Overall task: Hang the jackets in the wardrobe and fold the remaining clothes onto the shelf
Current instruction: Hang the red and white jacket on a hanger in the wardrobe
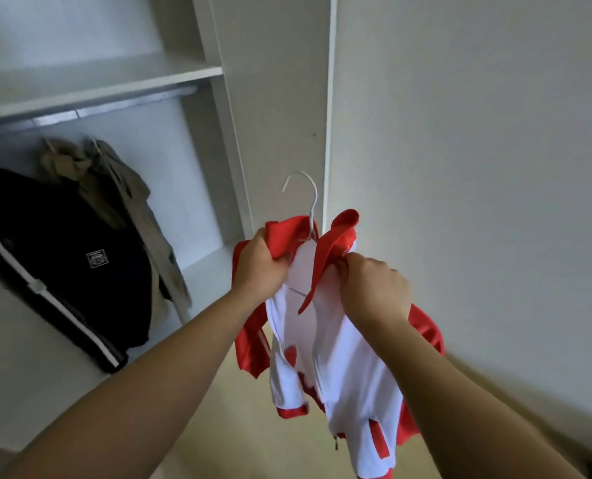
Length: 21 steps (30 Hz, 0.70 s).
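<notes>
A red and white jacket hangs in front of me on a white hanger, whose hook sticks up above the collar. My left hand grips the left side of the red collar. My right hand pinches the right collar edge. To the left is the open wardrobe with a metal rail under a white shelf. A black jacket with a white stripe and a khaki jacket hang from the rail.
The wardrobe's white side panel stands just behind the hanger hook. A plain white wall fills the right side. Light wooden floor shows below the jacket. The rail is free to the right of the khaki jacket.
</notes>
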Tool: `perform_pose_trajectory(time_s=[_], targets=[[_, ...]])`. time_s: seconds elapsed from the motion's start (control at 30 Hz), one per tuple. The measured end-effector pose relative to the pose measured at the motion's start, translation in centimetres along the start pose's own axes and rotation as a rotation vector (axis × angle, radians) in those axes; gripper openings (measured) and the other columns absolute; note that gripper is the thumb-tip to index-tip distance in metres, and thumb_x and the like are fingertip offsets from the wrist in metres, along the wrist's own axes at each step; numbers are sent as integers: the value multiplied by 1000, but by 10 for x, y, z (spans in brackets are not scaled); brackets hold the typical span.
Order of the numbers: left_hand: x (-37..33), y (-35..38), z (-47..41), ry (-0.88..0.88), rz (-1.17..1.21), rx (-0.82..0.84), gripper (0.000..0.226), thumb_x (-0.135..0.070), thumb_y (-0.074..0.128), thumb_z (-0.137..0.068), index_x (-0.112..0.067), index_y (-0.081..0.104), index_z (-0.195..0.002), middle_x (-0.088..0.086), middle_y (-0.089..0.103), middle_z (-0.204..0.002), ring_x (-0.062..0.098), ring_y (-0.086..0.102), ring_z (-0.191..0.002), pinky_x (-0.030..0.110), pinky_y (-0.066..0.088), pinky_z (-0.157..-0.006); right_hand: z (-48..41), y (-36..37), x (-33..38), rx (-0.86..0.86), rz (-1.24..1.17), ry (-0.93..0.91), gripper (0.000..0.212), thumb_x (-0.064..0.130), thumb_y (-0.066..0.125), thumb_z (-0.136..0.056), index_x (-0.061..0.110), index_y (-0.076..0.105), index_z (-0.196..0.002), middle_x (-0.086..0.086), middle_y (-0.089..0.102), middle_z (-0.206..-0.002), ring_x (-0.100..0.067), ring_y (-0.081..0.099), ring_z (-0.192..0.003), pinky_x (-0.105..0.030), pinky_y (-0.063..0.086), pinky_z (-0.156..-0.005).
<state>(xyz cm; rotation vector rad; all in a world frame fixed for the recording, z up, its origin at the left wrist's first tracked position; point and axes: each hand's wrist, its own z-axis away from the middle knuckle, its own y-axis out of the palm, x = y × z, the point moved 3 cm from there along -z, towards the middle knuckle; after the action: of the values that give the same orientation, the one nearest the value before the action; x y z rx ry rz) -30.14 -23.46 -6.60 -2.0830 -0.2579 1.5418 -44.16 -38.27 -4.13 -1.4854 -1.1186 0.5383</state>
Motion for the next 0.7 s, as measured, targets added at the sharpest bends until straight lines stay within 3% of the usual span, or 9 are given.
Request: perform_pose_trajectory(time_s=[0.1,0.2,0.37,0.43,0.57,0.7], targets=[[39,-36,-48,-50,1,51,45,-34,77,-85,-25,58,-126,-3,72,-101,17,69,-90,27,55,-78,-36,33,63,32,-40,-20,37,45,33,-104,24,64,-104,-2,62,-83,-27,44,-65,-32,36,-61],[71,-66,-93,-97,3,68,44,-30,77,-86,-23,60,-127,1,73,-102,21,70,-94,34,56,-85,-72,57,116,80,-61,-29,37,44,33,-104,23,63,-104,-1,53,-79,-28,45,-67,-34,37,-63],[107,-105,-163,-131,22,66,25,-34,72,-89,-19,70,-108,-2,73,-89,15,70,-82,26,53,-71,-138,92,181,151,-48,-82,27,32,37,-104,23,63,-103,5,36,-66,-28,48,-69,-33,37,-65],[117,-117,-191,-149,24,53,24,-39,73,-88,-18,72,-98,-1,73,-86,12,68,-78,29,52,-69,-165,109,201,146,-72,-94,26,31,39,-104,23,64,-103,5,36,-67,-29,46,-69,-33,36,-65],[144,-132,-258,-214,74,24,13,-26,75,-88,-24,64,-81,-6,68,-79,14,66,-74,29,51,-71,-228,152,237,125,-148,-80,29,37,38,-105,22,64,-105,2,41,-71,-29,44,-69,-34,35,-65],[179,-133,-330,-326,201,-70,16,-19,79,-82,-26,66,-86,-7,71,-83,9,66,-73,22,50,-67,-302,203,275,146,-240,-80,29,38,39,-105,23,64,-106,-5,58,-83,-29,44,-71,-33,36,-67]])
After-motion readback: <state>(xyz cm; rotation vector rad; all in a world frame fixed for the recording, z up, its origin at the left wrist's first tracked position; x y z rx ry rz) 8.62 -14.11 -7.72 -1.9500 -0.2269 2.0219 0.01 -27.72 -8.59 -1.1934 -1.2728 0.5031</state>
